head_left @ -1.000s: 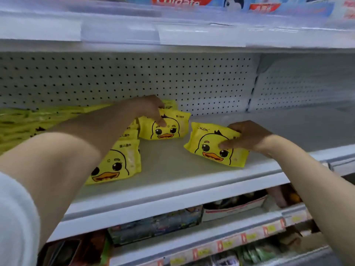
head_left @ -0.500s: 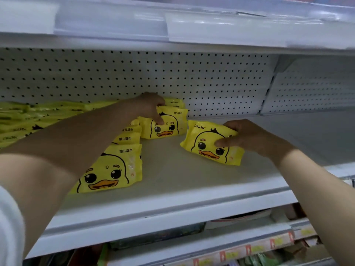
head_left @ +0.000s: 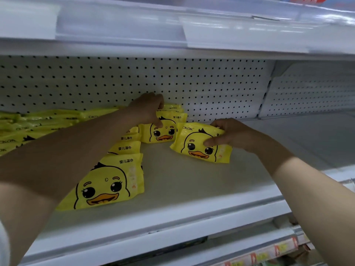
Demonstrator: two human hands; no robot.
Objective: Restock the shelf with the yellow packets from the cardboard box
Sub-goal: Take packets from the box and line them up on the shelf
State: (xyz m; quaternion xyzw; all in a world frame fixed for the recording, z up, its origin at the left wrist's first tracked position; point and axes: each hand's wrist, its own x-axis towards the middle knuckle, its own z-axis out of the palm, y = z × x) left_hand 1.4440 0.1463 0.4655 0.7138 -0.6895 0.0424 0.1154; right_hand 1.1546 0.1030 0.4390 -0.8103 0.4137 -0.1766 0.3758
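Your right hand (head_left: 236, 134) pinches the yellow duck-print plastic packet (head_left: 194, 141) | long axis left-right | just right of the standing yellow packet (head_left: 163, 133) your left hand (head_left: 148, 108) grips

Two hands are working: the left hand (head_left: 148, 108) and the right hand (head_left: 230, 134), each gripping one yellow packet. Eight upright yellow packets (head_left: 107, 181) are showing on the shelf (head_left: 192, 181): four are lining up from the front edge backward, three are standing by the back edge, and one is sitting beside them. More are lying flat toward the left edge, too blurred to count.
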